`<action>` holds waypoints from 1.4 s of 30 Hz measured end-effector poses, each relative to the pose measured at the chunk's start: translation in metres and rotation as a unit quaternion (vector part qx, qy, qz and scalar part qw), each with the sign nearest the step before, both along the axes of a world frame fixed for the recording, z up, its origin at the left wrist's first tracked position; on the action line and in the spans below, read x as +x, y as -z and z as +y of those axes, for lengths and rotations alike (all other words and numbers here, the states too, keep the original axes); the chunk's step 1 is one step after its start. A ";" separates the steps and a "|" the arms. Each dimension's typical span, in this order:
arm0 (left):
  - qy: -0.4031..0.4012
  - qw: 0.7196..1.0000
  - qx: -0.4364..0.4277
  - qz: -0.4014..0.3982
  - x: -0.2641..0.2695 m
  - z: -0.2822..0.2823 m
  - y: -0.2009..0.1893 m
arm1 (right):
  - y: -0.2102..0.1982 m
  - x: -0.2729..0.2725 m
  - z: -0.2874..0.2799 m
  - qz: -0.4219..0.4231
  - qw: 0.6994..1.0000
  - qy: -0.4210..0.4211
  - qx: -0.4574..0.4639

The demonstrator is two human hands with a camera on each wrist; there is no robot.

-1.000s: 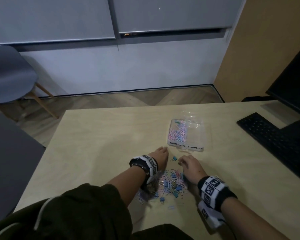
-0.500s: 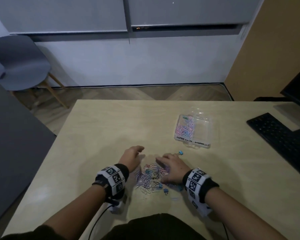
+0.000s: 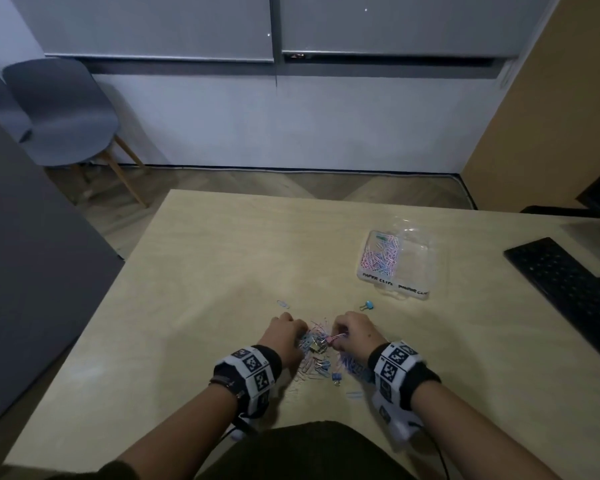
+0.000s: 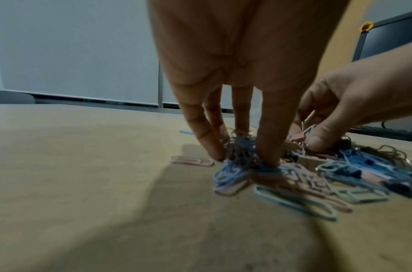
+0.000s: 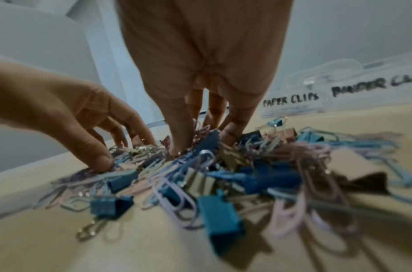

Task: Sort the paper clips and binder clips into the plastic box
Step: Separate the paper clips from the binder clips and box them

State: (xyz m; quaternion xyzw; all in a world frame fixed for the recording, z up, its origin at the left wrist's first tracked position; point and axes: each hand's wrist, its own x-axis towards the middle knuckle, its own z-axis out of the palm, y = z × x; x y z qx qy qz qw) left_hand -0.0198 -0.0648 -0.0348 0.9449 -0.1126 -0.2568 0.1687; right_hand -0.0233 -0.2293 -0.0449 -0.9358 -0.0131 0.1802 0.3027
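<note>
A mixed pile of pastel paper clips and blue and gold binder clips (image 3: 317, 358) lies on the table in front of me. My left hand (image 3: 297, 336) is at the pile's left edge. Its fingers and thumb pinch a tangle of blue paper clips (image 4: 241, 147). My right hand (image 3: 336, 337) is at the pile's right edge, its fingertips dug in and pinching pink paper clips (image 5: 200, 131). The clear plastic box (image 3: 413, 271) sits farther off to the right, labelled for paper clips and binder clips. Its left compartment holds pink and blue paper clips (image 3: 381, 254).
One blue binder clip (image 3: 367, 305) lies alone between the pile and the box. A single paper clip (image 3: 283, 303) lies ahead of my left hand. A black keyboard (image 3: 568, 285) is at the table's right edge, and grey chairs (image 3: 59, 112) stand at the back left.
My left hand has drawn back from beside the lone blue binder clip to the pile's left edge. Both hands have closed their fingers into the clips.
</note>
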 end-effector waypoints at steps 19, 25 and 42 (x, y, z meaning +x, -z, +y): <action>-0.326 0.634 -0.560 0.423 0.020 -0.028 -0.045 | -0.075 -0.009 -0.004 -0.009 0.918 0.117 0.378; -0.321 0.507 -0.619 0.506 0.020 -0.024 -0.048 | -0.080 -0.003 0.006 0.003 0.902 0.147 0.406; -0.349 0.470 -0.627 0.513 0.016 -0.026 -0.044 | -0.093 -0.012 0.002 0.043 0.930 0.063 0.361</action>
